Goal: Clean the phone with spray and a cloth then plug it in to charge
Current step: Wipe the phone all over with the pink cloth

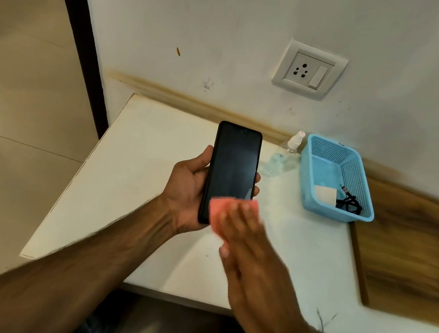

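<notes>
The left hand curls round the slim black rectangular phone, screen up. Just below that grip, the right hand presses a small pink cloth onto the screen with flat, blurred fingers.

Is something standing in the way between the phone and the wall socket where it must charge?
Nothing visible does. The wall socket has nothing plugged in. The phone is in the left hand, with the pink cloth under the right hand. The charger and cable lie in the blue basket.
</notes>
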Demonstrator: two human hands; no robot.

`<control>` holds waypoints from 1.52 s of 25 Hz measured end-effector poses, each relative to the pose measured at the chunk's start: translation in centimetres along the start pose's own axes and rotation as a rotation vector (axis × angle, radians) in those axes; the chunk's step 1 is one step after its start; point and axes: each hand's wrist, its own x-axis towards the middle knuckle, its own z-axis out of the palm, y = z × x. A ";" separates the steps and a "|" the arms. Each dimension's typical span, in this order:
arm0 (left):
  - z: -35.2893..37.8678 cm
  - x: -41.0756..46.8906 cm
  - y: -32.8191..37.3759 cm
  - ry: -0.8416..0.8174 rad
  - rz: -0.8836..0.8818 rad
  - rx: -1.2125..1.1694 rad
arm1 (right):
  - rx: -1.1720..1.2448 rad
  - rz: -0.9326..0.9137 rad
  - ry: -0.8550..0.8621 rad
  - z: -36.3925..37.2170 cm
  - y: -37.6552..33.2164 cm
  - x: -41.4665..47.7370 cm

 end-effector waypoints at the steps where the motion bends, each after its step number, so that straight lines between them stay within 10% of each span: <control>1: 0.1 0.0 0.0 0.006 0.006 0.001 | 0.006 0.066 0.019 -0.6 0.5 1.8; 25: 0.6 0.3 -0.2 0.168 0.098 0.111 | -0.010 0.223 0.118 -0.8 2.0 12.7; 38: 1.0 0.1 0.8 0.164 0.147 0.101 | 0.007 0.107 0.129 2.9 -1.5 1.8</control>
